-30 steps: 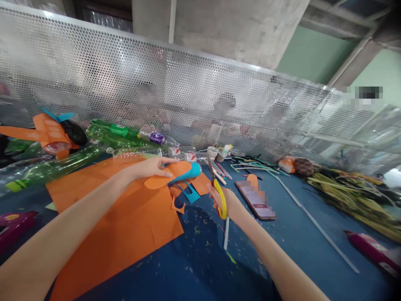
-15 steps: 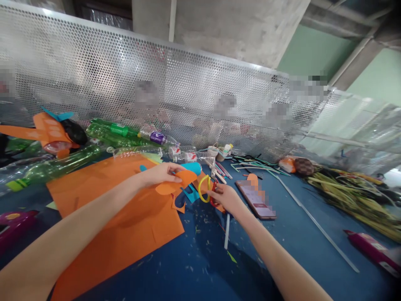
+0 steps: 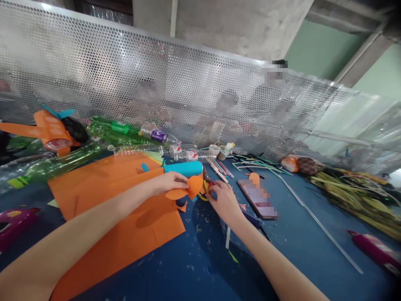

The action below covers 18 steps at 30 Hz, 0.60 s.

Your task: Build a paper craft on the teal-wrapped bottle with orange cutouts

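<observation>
My left hand (image 3: 173, 182) pinches an orange paper cutout (image 3: 194, 187) with rounded lobes, held above the orange sheet. Beside it my right hand (image 3: 224, 198) has its fingers curled at the handles of a pair of scissors (image 3: 205, 188), which have one yellow and one red loop. The hand partly hides them, and their blades point away from me, low over the table. Just behind the cutout lies a blue paper-wrapped cylinder (image 3: 183, 168). A large orange paper sheet (image 3: 125, 238) spreads under my left forearm.
A smartphone (image 3: 257, 198) lies right of my right hand. Purple glue guns (image 3: 15, 225) rest at both sides. Green and clear plastic bottles (image 3: 67, 163) line the back left, near an orange paper plane (image 3: 52, 129). A perforated metal screen (image 3: 188, 92) stands behind, with people beyond it.
My left hand has moved right with the orange cutout, which has turned. My right hand has lowered the scissors, and their loops show less. More of the blue cylinder is visible.
</observation>
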Tool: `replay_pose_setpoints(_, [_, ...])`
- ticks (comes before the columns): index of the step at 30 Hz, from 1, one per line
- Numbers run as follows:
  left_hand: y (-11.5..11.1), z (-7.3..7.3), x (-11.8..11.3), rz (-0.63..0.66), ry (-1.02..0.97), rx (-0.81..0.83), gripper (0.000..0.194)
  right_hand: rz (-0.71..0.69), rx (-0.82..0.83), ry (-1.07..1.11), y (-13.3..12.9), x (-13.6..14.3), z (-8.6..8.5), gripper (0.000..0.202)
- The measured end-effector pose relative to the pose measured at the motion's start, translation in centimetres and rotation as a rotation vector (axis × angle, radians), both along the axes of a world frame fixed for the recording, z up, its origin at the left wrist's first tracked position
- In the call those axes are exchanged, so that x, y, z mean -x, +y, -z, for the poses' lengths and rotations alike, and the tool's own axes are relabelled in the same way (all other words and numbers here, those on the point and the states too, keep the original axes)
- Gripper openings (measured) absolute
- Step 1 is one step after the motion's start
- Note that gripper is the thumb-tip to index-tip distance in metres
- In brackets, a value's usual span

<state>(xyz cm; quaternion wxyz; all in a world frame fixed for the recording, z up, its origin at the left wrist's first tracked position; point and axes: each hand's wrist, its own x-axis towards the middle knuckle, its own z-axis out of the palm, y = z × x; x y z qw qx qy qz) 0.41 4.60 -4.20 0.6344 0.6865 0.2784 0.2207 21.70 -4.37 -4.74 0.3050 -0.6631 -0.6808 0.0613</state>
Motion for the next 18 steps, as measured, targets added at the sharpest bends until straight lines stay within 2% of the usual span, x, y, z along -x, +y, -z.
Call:
replay_pose_setpoints(3, [0.0, -0.1, 0.0, 0.022, -0.010, -0.010, 0.032, -0.137, 0.012, 0.050, -1.1, 1.1, -1.2, 0.023])
replay_pose_setpoints(4, [0.0, -0.2, 0.0, 0.039, -0.016, -0.011, 0.033, -0.230, 0.078, 0.144, -1.4, 1.5, -1.5, 0.031])
replay_pose_setpoints(6, [-0.2, -0.5, 0.0, 0.102, -0.023, -0.018, 0.034, -0.305, 0.159, 0.300, -1.8, 2.1, -1.6, 0.035])
replay_pose_setpoints(10, [-0.6, -1.3, 0.3, 0.234, -0.007, -0.170, 0.050, -0.262, 0.157, 0.622, -1.3, 2.3, -1.0, 0.028])
replay_pose_setpoints(13, [-0.6, -1.6, 0.7, 0.255, 0.055, -0.264, 0.067, -0.201, 0.161, 0.865, -0.6, 1.8, -0.6, 0.035])
replay_pose_setpoints(18, [-0.4, -1.5, 0.9, 0.263, 0.113, -0.293, 0.077, -0.203, 0.286, 0.991, -0.9, 2.2, -0.6, 0.034])
